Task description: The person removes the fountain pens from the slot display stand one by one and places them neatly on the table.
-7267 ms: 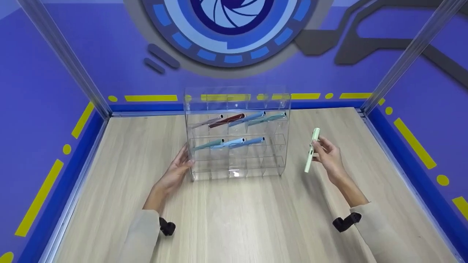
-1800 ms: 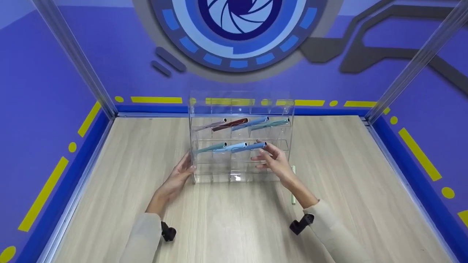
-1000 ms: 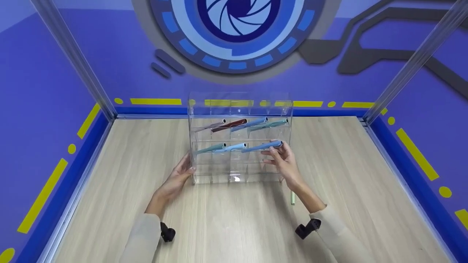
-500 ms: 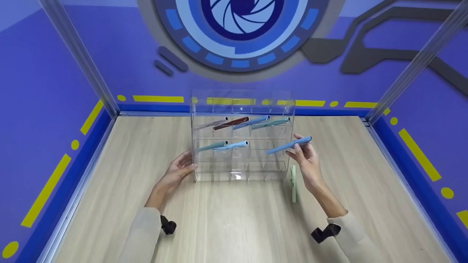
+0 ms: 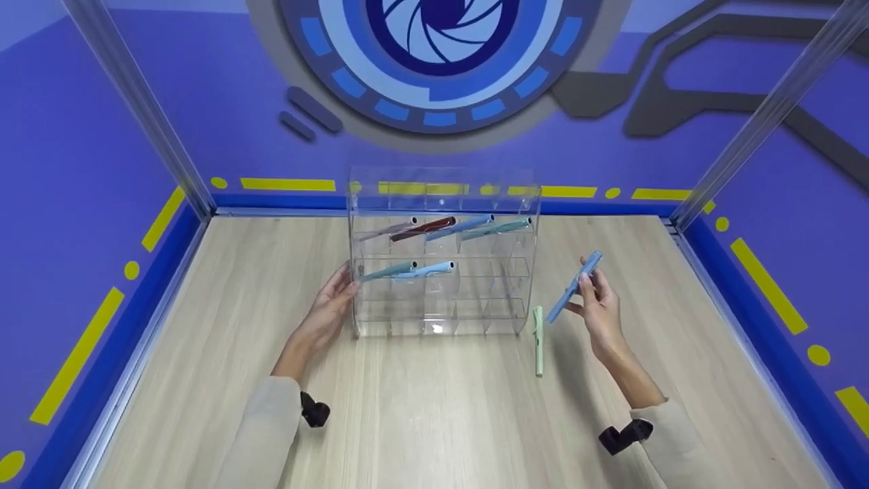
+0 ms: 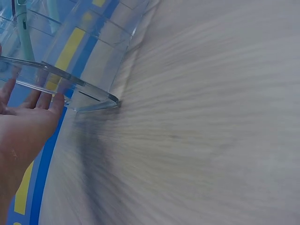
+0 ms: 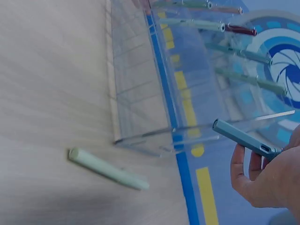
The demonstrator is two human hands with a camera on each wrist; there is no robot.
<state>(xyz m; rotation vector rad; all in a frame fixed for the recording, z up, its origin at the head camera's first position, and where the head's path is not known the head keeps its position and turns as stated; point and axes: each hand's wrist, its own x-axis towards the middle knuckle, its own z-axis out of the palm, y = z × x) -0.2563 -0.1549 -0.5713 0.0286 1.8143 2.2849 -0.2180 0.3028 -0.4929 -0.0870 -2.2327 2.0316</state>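
Note:
A clear acrylic pen rack [image 5: 441,292] stands upright on the table. My left hand [image 5: 326,309] holds its left side edge, thumb in front and fingers farther back; in the left wrist view the fingers [image 6: 44,101] meet the clear side panel. My right hand [image 5: 601,309] pinches a blue capped pen [image 5: 574,286], tilted in the air right of the rack. The same pen [image 7: 241,137] shows in the right wrist view. Below it a pale green pen [image 5: 539,343] lies on the table, beside the rack's front right corner.
In the rack's upper row lie a pale mauve pen [image 5: 390,229], a dark red pen [image 5: 424,229], a blue pen [image 5: 461,227] and a teal pen [image 5: 499,229]. A lower row holds a green pen [image 5: 388,272] and a light blue pen [image 5: 428,270]. Printed walls [image 5: 434,156] enclose the table.
The pale green pen went from my right hand to the table. My right hand then drew the blue pen from the lower row and moved right with it. The left hand stays at the rack.

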